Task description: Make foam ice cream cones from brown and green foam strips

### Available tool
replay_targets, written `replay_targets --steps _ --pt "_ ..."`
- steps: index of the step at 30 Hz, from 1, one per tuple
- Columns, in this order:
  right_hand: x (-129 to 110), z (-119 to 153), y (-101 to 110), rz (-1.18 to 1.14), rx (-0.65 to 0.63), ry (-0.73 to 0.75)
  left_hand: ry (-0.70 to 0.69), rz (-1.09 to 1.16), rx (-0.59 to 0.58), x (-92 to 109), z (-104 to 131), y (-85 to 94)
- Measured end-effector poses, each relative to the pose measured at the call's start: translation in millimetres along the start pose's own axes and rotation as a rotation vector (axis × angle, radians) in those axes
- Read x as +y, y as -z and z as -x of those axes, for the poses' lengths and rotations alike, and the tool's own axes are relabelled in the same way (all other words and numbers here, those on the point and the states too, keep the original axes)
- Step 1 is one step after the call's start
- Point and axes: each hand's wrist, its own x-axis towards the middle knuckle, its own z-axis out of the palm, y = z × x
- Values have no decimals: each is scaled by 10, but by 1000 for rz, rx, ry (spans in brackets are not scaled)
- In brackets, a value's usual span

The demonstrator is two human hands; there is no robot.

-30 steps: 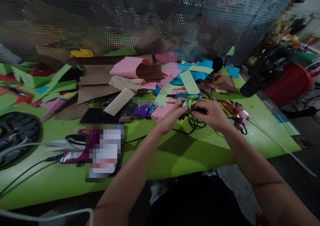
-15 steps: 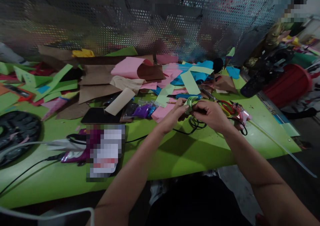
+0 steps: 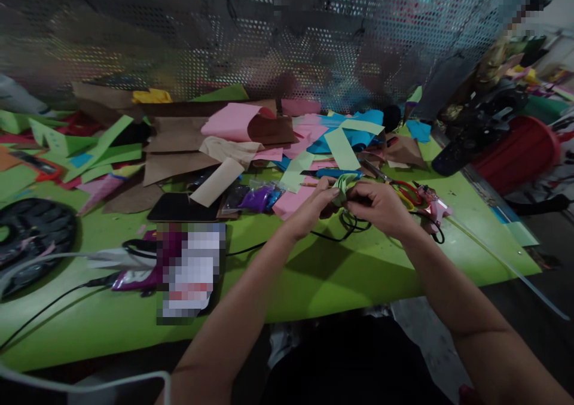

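The left hand (image 3: 326, 200) was closed on a layered green piece (image 3: 343, 188), and the right hand (image 3: 379, 206) pinched the same piece. It was above the green table (image 3: 314, 294), near a black cable (image 3: 335, 238).

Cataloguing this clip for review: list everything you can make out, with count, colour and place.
Table: one, green, centre.
Perforated panel: one, grey, behind table.
Paper pieces: many, mixed colours, table's back.
Blue tool: one, blue, beyond hands.
Purple packet: one, purple, centre.
Dark slab: one, black, left.
Orange tool: one, orange and black, far left.
Round tray: one, black, front left.
Pink tool: one, pink, right.
Red container: one, red, right of table.
Strips: several, pale green, between hands.
Left hand: one, bare, pinching strips.
Right hand: one, bare, at strips.
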Motion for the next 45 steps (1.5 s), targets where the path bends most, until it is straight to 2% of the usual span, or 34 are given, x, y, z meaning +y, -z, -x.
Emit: replay_targets --steps 6,22,33,45 --pt "3 1 23 -27 -57 -32 22 -33 -14 2 4 11" --pt "32 19 -56 7 35 -28 18 -88 -7 83 34 -42" --pt "15 33 -59 63 44 -59 -13 -198 -14 149 74 -43" --pt "51 38 -62 27 35 -62 -61 -283 -34 121 75 -7"
